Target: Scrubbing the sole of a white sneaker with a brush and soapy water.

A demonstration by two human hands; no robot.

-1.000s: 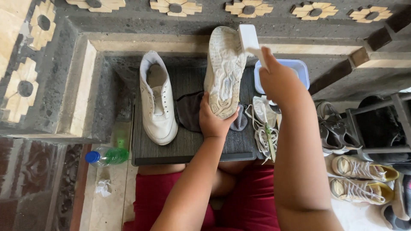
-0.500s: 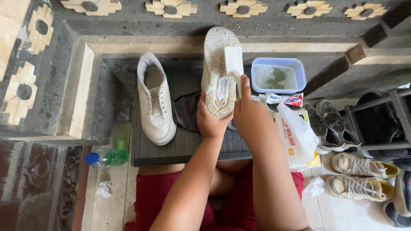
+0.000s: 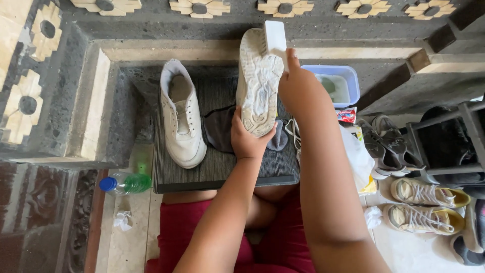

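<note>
White sneaker, turned sole-up, was held at its heel by the left hand, fingers wrapped closed around the back of the shoe, above a dark ribbed mat. The right hand had its fingers closed on a white scrub brush, pressed against the toe end of the sole. Its mate, a second white sneaker, lay upright on the mat to the left, with a dark cloth between the two shoes. A pale blue tub of cloudy water sat just right of the brushing hand, near the mat's corner. The likely trouble: a hard stroke could make the shoe twist out of the one-handed heel grip, or the right forearm could knock the tub and spill it toward the crowded shoes at right. Room was tight there, with grey sneakers, a shoe rack and a white plastic bag close by. A stone ledge bounded the far side. More open floor lay to the left, where only a green plastic bottle rested.
</note>
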